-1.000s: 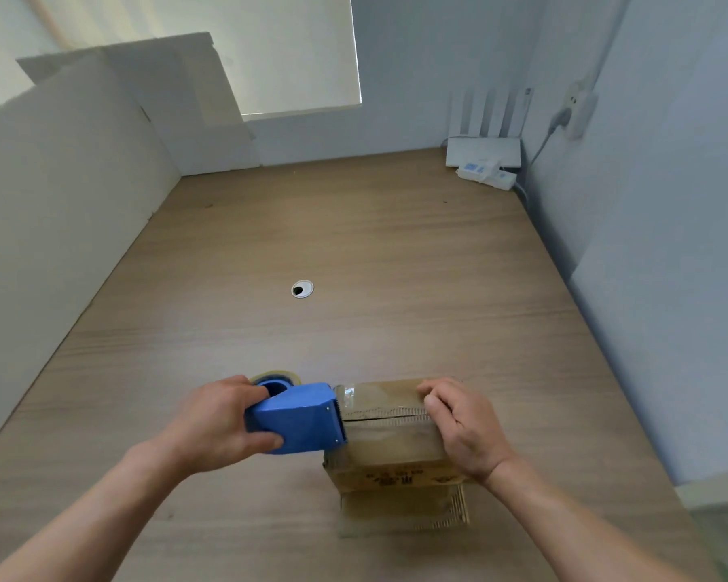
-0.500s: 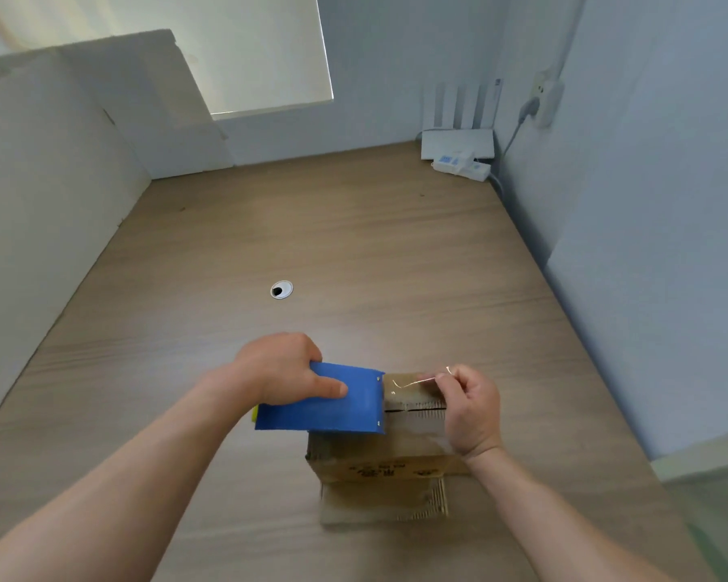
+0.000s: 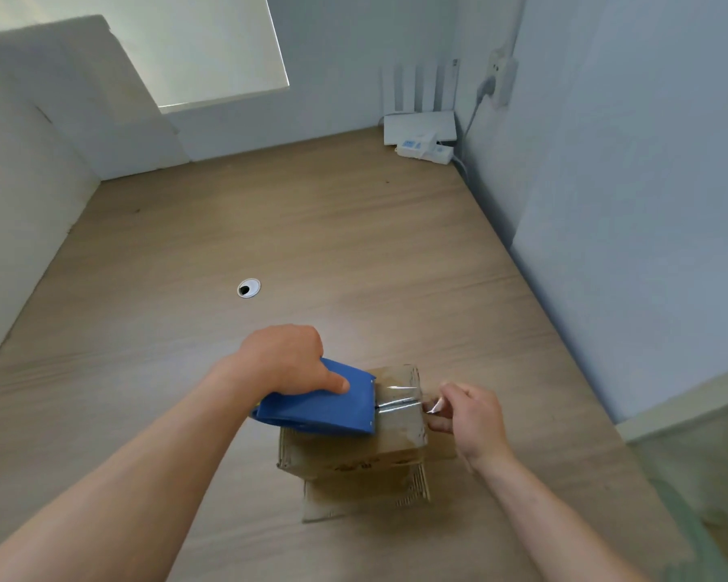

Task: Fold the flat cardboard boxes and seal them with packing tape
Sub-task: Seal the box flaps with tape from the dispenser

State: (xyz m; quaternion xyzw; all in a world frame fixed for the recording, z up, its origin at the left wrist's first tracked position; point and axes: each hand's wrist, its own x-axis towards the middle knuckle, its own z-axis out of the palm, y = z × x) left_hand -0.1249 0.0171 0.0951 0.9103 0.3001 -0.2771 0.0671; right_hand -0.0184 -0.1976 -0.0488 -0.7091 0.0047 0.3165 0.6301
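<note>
A small brown cardboard box (image 3: 354, 457) stands on the wooden table (image 3: 312, 245), near its front edge. Clear tape covers part of the box top. My left hand (image 3: 286, 359) grips a blue tape dispenser (image 3: 320, 409) held over the box's left half. A short strip of clear packing tape (image 3: 400, 403) runs from the dispenser's blade to my right hand (image 3: 467, 417), which pinches the tape's free end just right of the box. A lower flap (image 3: 366, 497) of the box sticks out toward me.
A round cable hole (image 3: 248, 287) sits in the table's middle. A white router (image 3: 421, 123) and power strip (image 3: 425, 149) lie in the far right corner. White panels wall in the left side, and a grey wall borders the right.
My left hand has lifted and tilted the dispenser over the box top. My right hand left the box top, took the tape's end and drew it rightward past the box edge.
</note>
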